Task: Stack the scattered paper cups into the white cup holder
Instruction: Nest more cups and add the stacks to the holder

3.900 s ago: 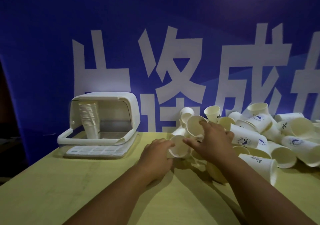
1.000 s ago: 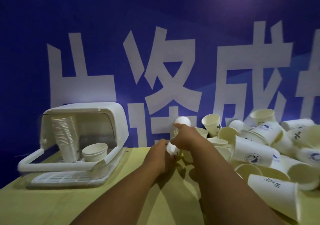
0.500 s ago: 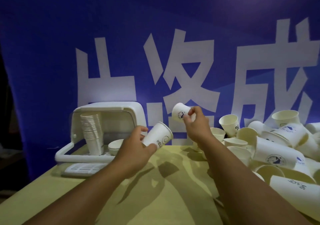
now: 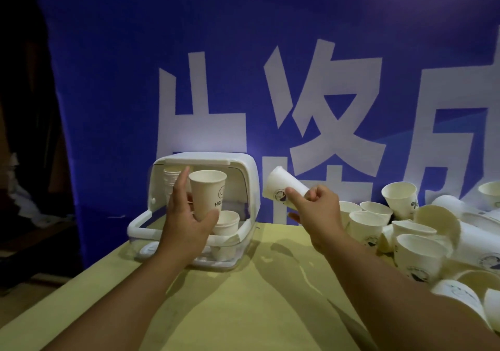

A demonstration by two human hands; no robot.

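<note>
White paper cup, upright and mouth up, is gripped by the left hand just in front of the open white cup holder, where a short cup stack stands. The right hand pinches a second cup, which is tilted. Loose cups crowd the yellow worktop at right.

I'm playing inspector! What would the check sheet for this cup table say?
Surface: yellow table.
Job's things: open white holder at left with a tall stack and a short stack inside; loose cups piled at right.
Clutter: nothing seen.
Grippers: left hand holds an upright cup before the holder; right hand pinches a tilted cup.
Cables: nothing seen.
Surroundings: blue banner behind; dark at left.
</note>
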